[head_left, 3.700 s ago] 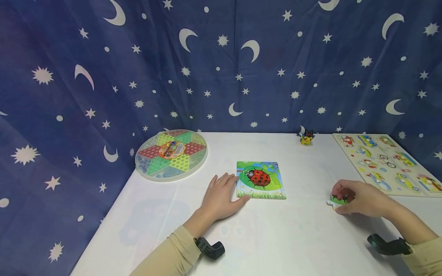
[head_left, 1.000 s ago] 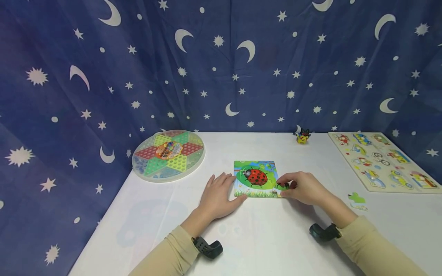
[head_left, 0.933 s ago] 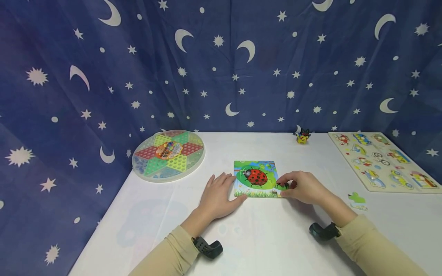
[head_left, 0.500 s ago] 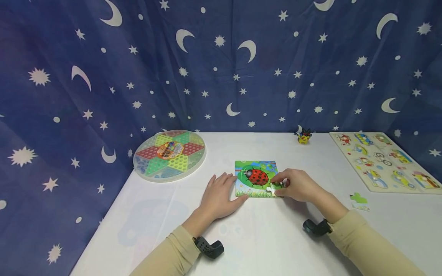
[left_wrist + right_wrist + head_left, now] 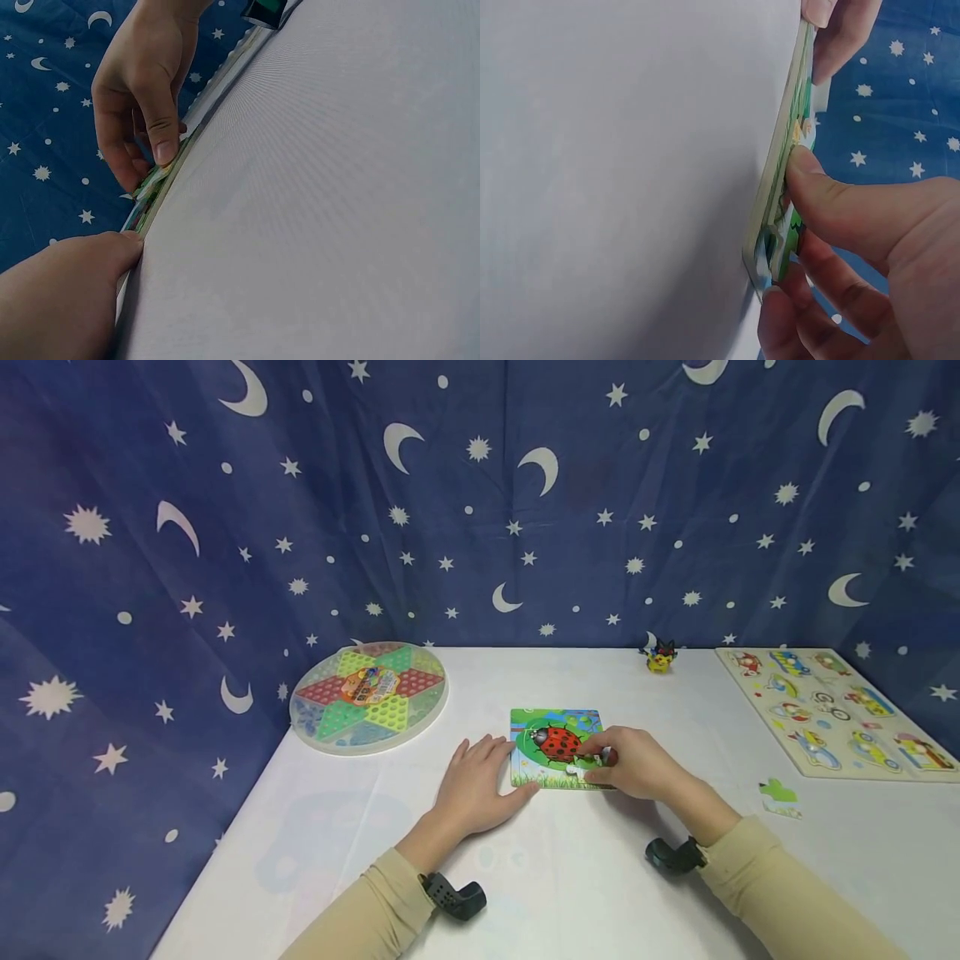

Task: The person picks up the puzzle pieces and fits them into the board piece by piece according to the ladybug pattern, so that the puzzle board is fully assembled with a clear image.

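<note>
A square ladybug jigsaw puzzle [image 5: 558, 745] lies on the white table, grass printed along its near edge. My left hand [image 5: 472, 789] rests at its left side, fingers spread and relaxed, thumb [image 5: 124, 251] at the puzzle's near edge. Over the puzzle's lower right part, my right hand [image 5: 637, 764] pinches a puzzle piece [image 5: 796, 225] between thumb and fingers. A pale knob of that piece shows past the fingertips in the head view; the rest is hidden by the hand. From the side, the piece sits close over the puzzle's surface, overlapping the tray's edge.
Off to the right lies a loose green and white puzzle piece [image 5: 780, 791]. Behind it is a wooden picture board [image 5: 836, 710]. A small yellow figurine [image 5: 660, 657] stands at the back, and a round Chinese checkers board [image 5: 367, 697] lies back left. A starry curtain [image 5: 480, 510] hangs behind.
My right hand brought the piece from the table's right side to the puzzle, then shifted it slightly left across the lower right corner. The left hand stays at the puzzle's side.
</note>
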### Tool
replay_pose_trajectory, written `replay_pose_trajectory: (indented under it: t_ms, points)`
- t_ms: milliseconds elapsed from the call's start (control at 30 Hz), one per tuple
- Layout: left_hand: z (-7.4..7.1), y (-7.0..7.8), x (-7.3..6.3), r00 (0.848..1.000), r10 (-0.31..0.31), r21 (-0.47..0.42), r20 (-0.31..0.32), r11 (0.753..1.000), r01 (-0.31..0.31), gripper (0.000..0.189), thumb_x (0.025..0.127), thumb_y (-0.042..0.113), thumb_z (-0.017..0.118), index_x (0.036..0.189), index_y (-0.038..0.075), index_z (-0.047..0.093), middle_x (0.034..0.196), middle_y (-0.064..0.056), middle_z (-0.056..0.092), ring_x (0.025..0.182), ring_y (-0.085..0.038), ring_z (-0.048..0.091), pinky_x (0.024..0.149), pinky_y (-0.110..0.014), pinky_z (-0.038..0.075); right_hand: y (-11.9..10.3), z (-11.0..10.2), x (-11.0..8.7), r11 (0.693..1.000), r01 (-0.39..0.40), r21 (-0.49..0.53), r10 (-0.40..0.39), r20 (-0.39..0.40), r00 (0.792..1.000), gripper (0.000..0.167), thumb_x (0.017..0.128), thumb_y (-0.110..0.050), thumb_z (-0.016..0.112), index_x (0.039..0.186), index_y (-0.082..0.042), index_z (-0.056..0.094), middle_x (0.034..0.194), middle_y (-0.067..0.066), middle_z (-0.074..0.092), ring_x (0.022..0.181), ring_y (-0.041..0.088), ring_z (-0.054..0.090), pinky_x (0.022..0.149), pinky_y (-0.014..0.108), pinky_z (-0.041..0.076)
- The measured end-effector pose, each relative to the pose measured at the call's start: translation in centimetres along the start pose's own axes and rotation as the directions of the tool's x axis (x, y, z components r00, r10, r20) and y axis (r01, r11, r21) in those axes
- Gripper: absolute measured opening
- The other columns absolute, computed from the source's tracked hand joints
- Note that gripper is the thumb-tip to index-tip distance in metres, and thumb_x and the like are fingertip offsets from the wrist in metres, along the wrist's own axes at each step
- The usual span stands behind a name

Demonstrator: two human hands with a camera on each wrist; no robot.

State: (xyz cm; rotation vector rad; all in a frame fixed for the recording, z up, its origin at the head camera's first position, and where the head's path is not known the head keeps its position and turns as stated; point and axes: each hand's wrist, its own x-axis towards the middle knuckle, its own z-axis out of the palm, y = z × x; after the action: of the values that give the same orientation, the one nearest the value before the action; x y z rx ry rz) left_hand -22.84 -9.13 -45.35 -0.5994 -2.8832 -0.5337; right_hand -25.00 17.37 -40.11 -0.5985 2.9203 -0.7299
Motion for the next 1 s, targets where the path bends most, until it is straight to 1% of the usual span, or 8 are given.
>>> replay_pose_trajectory:
  t_ms: [100,200,367,433,700,867,933,1000]
  points:
    - [0.01,0.03,-0.07,1.0,-0.004,-0.002,0.002,1.0,0.004,0.078,0.095,0.065,0.057,0.151,0.012,0.051,0.153,-0.008,0.05,0.147,-0.028,0.037,0.124,-0.05,0.018,-0.26,0.22,0.07,1.0,0.006,-0.002,-0.006,-0.006,1.0,0.034,0.081,-0.016,0.089,0.113,-0.013,0.078,0.089,-0.003,0.062,0.071,0.017,0.049,0.061,0.031,0.039]
    - [-0.05,0.07,-0.09,1.0,-0.004,0.007,0.0,1.0,0.004,0.077,0.094,0.065,0.057,0.15,0.012,0.051,0.153,-0.008,0.05,0.147,-0.029,0.038,0.124,-0.051,0.019,-0.31,0.37,0.17,0.999,0.035,-0.007,-0.035,-0.018,0.999,0.034,0.081,-0.017,0.089,0.113,-0.013,0.079,0.09,-0.003,0.063,0.07,0.016,0.048,0.061,0.032,0.039]
    - [-0.28,0.26,-0.1,1.0,0.002,0.017,-0.006,1.0,-0.002,0.076,0.094,0.064,0.058,0.15,0.012,0.052,0.152,-0.009,0.051,0.146,-0.03,0.039,0.123,-0.053,0.021,-0.34,0.74,0.43,0.998,0.058,-0.003,-0.058,-0.029,0.998,0.035,0.081,-0.018,0.089,0.114,-0.014,0.079,0.092,-0.003,0.064,0.069,0.016,0.048,0.061,0.032,0.039]
    - [-0.3,0.29,-0.1,1.0,0.001,0.016,-0.005,1.0,-0.001,0.076,0.094,0.063,0.059,0.15,0.012,0.052,0.152,-0.009,0.051,0.146,-0.03,0.039,0.123,-0.052,0.021,-0.39,0.83,0.54,0.999,0.046,0.001,-0.046,-0.026,0.999,0.035,0.081,-0.018,0.089,0.114,-0.014,0.079,0.093,-0.003,0.065,0.07,0.016,0.049,0.062,0.032,0.04]
    - [-0.35,0.46,-0.11,1.0,0.003,0.016,0.001,1.0,-0.003,0.076,0.095,0.063,0.058,0.15,0.012,0.052,0.152,-0.009,0.051,0.146,-0.03,0.038,0.123,-0.052,0.02,-0.53,0.8,0.63,0.999,0.04,-0.016,-0.041,-0.021,0.999,0.034,0.081,-0.018,0.089,0.113,-0.013,0.079,0.098,-0.001,0.068,0.072,0.015,0.051,0.064,0.033,0.044]
    - [-0.31,0.34,-0.08,1.0,0.006,0.018,-0.003,1.0,-0.006,0.077,0.094,0.064,0.058,0.15,0.012,0.052,0.152,-0.009,0.051,0.146,-0.029,0.039,0.123,-0.052,0.021,-0.65,0.86,0.54,0.999,0.029,-0.027,-0.03,-0.031,0.999,0.034,0.082,-0.019,0.088,0.114,-0.014,0.078,0.113,0.008,0.067,0.081,0.019,0.056,0.074,0.04,0.05]
    - [-0.26,0.25,-0.07,1.0,0.007,0.021,-0.004,1.0,-0.007,0.077,0.094,0.065,0.057,0.15,0.012,0.052,0.152,-0.009,0.051,0.146,-0.029,0.038,0.123,-0.052,0.021,-0.69,0.92,0.53,0.999,0.031,-0.034,-0.032,-0.04,0.999,0.034,0.082,-0.019,0.088,0.114,-0.014,0.078,0.119,0.011,0.066,0.09,0.022,0.06,0.082,0.045,0.052]
    - [-0.23,0.18,-0.08,1.0,0.003,0.024,0.003,1.0,-0.003,0.078,0.094,0.065,0.056,0.151,0.012,0.051,0.153,-0.008,0.05,0.147,-0.029,0.038,0.123,-0.052,0.02,-0.74,0.98,0.54,0.999,0.034,-0.038,-0.035,-0.046,0.998,0.034,0.082,-0.019,0.089,0.114,-0.014,0.078,0.12,0.011,0.066,0.099,0.026,0.062,0.088,0.049,0.053]
